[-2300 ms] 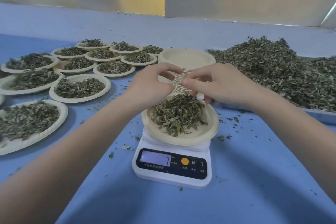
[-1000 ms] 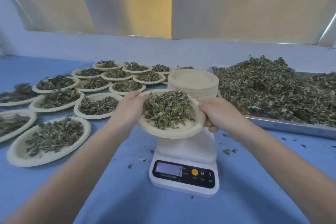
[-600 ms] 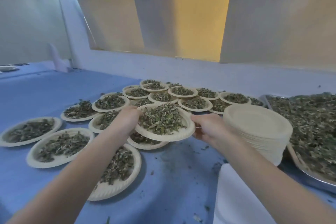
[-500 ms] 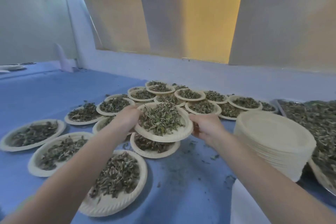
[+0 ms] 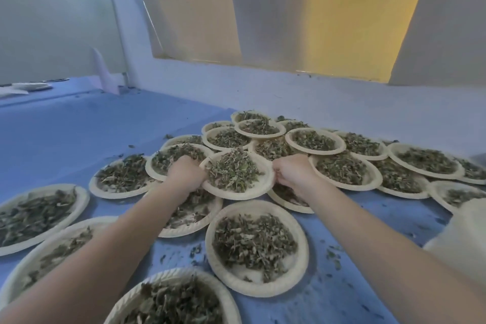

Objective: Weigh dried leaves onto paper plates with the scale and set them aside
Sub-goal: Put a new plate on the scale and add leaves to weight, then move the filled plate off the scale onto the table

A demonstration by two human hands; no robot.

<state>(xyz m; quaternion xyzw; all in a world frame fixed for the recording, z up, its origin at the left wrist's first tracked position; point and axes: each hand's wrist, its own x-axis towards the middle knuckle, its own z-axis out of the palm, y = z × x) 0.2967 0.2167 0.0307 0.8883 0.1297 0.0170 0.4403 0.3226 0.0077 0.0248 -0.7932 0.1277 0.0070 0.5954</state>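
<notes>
Over the crowd of filled plates, the paper plate of dried leaves point(image 5: 236, 175) sits gripped at its rim by left hand point(image 5: 187, 174) and right hand point(image 5: 294, 176). Risk imo: it lands on neighbouring rims, tilts, and leaves slide onto the blue table point(image 5: 79, 134).

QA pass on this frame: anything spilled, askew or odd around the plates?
Loose leaf bits are scattered on the blue table between plates. The plate both hands hold overlaps its neighbours' rims instead of lying flat. Nothing looks damaged.
</notes>
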